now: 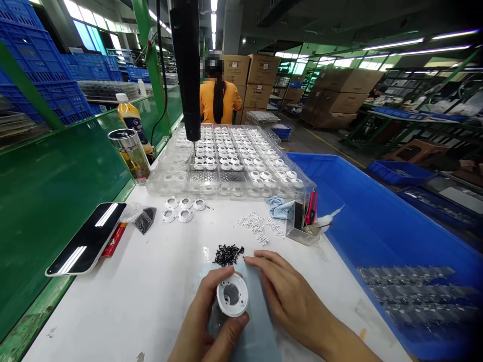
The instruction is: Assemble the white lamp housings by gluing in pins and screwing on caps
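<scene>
Cartons (258, 98) stand stacked beyond my white desk (113, 306). My left hand (202, 317) grips the white cup (233, 295) between thumb and fingers above a blue mat (260, 322), its open end facing up toward me. Black screws (228, 255) lie just past the cup, my right hand (289, 291) bent at their right edge; whether its fingertips pinch one, I cannot tell.
</scene>
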A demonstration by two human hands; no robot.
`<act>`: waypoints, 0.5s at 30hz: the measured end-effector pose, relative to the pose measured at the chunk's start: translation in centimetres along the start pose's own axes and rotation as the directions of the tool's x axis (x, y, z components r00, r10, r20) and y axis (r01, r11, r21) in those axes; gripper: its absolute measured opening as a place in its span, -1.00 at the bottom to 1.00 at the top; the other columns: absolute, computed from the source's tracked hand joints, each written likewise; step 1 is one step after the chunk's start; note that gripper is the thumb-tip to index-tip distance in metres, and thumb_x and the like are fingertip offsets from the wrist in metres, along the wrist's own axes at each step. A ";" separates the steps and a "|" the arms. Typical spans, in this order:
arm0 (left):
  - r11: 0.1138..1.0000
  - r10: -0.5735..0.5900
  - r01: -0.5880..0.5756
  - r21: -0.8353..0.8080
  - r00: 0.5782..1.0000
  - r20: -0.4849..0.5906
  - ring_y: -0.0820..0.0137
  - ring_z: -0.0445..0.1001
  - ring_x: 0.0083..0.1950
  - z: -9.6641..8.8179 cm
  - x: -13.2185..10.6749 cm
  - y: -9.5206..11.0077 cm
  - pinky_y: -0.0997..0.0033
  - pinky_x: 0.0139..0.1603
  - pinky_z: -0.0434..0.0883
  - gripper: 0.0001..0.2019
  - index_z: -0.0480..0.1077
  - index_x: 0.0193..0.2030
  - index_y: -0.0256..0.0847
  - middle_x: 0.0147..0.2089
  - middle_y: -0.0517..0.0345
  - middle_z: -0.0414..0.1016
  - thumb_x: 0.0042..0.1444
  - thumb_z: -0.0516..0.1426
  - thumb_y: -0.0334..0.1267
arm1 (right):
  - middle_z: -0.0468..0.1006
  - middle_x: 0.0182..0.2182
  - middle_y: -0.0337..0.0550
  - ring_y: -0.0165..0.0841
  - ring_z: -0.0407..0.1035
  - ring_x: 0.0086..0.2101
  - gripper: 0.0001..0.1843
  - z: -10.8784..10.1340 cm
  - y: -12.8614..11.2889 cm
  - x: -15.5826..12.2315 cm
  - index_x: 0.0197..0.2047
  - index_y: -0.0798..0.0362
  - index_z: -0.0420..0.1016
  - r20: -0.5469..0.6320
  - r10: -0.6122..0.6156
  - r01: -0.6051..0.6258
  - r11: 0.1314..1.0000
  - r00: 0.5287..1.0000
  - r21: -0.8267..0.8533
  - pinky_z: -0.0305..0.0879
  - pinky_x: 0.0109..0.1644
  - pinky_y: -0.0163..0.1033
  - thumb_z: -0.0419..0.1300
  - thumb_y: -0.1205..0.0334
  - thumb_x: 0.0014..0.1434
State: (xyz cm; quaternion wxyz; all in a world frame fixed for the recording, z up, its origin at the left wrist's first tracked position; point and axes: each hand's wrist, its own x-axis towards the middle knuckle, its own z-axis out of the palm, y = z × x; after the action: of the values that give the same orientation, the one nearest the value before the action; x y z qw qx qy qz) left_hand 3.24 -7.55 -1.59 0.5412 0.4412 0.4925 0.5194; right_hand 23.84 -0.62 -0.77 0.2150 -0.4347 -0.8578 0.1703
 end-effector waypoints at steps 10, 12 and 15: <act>1.000 0.010 -0.008 -0.013 0.993 0.114 0.17 0.37 -0.03 0.9 -0.1 0.1 0.24 -0.03 0.26 -0.42 0.09 0.24 -0.03 0.03 0.03 0.37 0.26 0.08 0.25 | 0.54 0.11 -0.22 -0.21 0.43 0.12 -0.71 -5.3 -3.4 6.4 0.16 -0.20 0.45 -0.264 0.177 -0.133 0.976 0.948 0.173 0.44 0.20 0.01 0.13 0.13 0.40; 1.000 0.001 -0.002 0.006 0.993 0.117 0.19 0.36 -0.10 1.3 0.2 0.4 0.23 -0.03 0.27 -0.45 0.12 0.22 -0.05 -0.02 0.04 0.38 0.27 0.05 0.24 | 0.57 0.08 -0.22 -0.26 0.46 0.09 -0.72 -6.5 -5.5 8.8 0.13 -0.16 0.46 -0.373 0.123 -0.018 0.962 0.920 0.273 0.44 0.21 -0.06 0.19 0.16 0.38; 0.998 -0.010 0.004 0.057 0.993 0.118 0.16 0.37 -0.07 1.5 0.4 0.5 0.18 0.04 0.28 -0.51 0.19 0.18 -0.07 -0.02 0.03 0.40 0.29 0.05 0.20 | 0.53 0.12 -0.17 -0.30 0.47 0.08 -0.67 -7.7 -8.6 12.9 0.16 -0.08 0.40 -0.503 0.039 0.200 0.889 0.864 0.412 0.47 0.18 -0.17 0.23 0.21 0.36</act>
State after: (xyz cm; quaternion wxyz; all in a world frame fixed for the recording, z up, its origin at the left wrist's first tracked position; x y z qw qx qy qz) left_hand 4.63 -7.05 -0.96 0.5585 0.4846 0.4758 0.4763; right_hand 15.23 5.87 12.75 0.5305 -0.3645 -0.7277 0.2371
